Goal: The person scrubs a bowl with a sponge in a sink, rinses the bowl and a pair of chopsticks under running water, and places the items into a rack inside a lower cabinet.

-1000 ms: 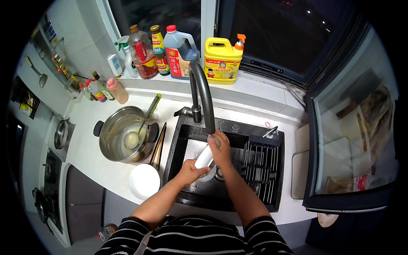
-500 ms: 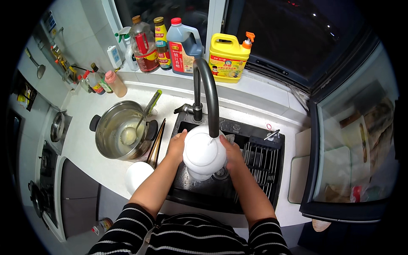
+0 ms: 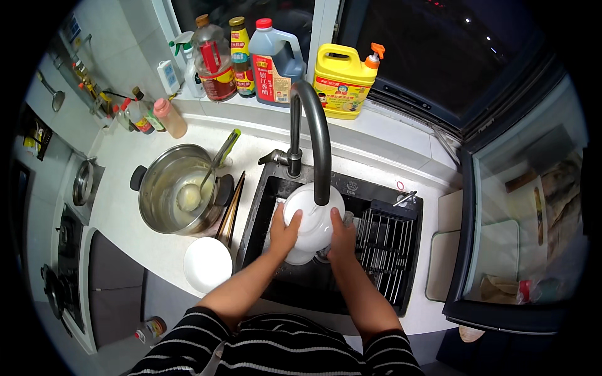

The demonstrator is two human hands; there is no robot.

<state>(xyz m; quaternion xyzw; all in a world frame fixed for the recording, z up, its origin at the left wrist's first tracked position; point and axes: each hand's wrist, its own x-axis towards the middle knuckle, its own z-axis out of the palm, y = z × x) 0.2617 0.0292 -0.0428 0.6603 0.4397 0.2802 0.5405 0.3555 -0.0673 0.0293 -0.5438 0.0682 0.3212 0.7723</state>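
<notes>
Under the dark curved faucet (image 3: 322, 144), my left hand (image 3: 283, 235) and my right hand (image 3: 342, 238) grip a round white plate (image 3: 313, 229) from opposite sides. Both thumbs lie on its upper face, while the other fingers are hidden beneath. A thin stream of water falls onto the plate. It is held over the black sink (image 3: 310, 285), where another pale dish (image 3: 300, 257) partly shows below it. To the right in the sink is a metal drying rack (image 3: 384, 250).
A white bowl (image 3: 208, 264) stands on the counter left of the sink. Behind it are a steel pot (image 3: 153, 210) holding a ladle (image 3: 221, 152), and chopsticks (image 3: 232, 212). Along the sill stand a blue-grey jug (image 3: 276, 69) and a yellow soap jug (image 3: 342, 84). An open window sash (image 3: 461, 232) juts in at right.
The plate has turned and tilted in my hands, and both thumbs have come further onto its face. My hands sit slightly further right. The view has shifted a little.
</notes>
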